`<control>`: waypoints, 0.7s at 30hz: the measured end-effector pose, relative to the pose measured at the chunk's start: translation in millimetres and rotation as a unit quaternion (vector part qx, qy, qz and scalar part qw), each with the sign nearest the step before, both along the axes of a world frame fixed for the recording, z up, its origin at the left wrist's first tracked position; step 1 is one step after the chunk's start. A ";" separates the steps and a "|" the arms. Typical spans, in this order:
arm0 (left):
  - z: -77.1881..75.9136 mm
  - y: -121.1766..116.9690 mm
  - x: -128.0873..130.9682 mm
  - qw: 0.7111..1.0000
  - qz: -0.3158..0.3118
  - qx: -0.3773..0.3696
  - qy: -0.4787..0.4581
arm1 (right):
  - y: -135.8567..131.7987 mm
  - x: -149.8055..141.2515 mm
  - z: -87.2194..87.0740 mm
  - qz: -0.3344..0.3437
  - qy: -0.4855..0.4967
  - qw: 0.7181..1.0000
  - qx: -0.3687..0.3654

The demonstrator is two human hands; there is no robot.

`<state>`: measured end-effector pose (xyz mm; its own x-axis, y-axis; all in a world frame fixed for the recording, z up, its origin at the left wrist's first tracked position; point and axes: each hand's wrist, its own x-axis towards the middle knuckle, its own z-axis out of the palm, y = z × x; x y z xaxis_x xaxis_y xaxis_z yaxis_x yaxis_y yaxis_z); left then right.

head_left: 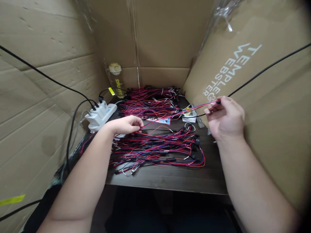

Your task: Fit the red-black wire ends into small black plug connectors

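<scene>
A wire harness (179,113) of red, blue and orange wires is stretched between my two hands above the table. My left hand (131,124) pinches its left stretch between thumb and fingers. At the other end, my right hand (224,116) grips the harness by a small black connector at the fingertips. Below lies a loose pile of similar harnesses (160,149), with black sleeves, black connectors and a few white wires. Further back, a larger heap of red and black harnesses (150,103) fills the rear of the table.
A white power strip (102,115) with plugs stands at the left. Behind it is a clear bottle with a yellow cap (115,69). Cardboard walls (160,35) enclose the dark table (170,179). A black cable (267,68) crosses at the right, and small plastic bags (189,116) lie nearby.
</scene>
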<state>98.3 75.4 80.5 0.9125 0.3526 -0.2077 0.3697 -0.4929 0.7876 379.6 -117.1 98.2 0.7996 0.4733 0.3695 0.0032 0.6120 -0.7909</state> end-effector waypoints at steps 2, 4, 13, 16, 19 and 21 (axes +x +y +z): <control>1.7 0.7 -0.6 0.998 0.046 0.014 -0.030 | 2.4 -0.8 -3.8 0.005 -0.013 0.999 -0.033; 4.0 2.0 -0.7 0.992 0.099 0.050 -0.065 | 4.7 -2.0 -7.0 0.007 -0.016 0.998 -0.058; 19.1 -1.3 6.0 0.863 0.323 -0.082 -0.379 | 5.4 -7.9 -8.3 0.033 -0.083 0.990 -0.111; 29.9 -7.7 -1.5 0.796 0.259 -0.210 -0.506 | 4.4 -10.5 -8.1 0.039 -0.094 0.989 -0.110; 37.7 -11.5 -14.3 0.780 0.186 -0.268 -0.534 | 0.1 -12.0 -6.1 0.062 -0.091 0.990 -0.088; 39.5 -12.3 -21.1 0.797 0.150 -0.283 -0.513 | -7.2 -10.4 -2.9 0.138 -0.114 0.979 -0.101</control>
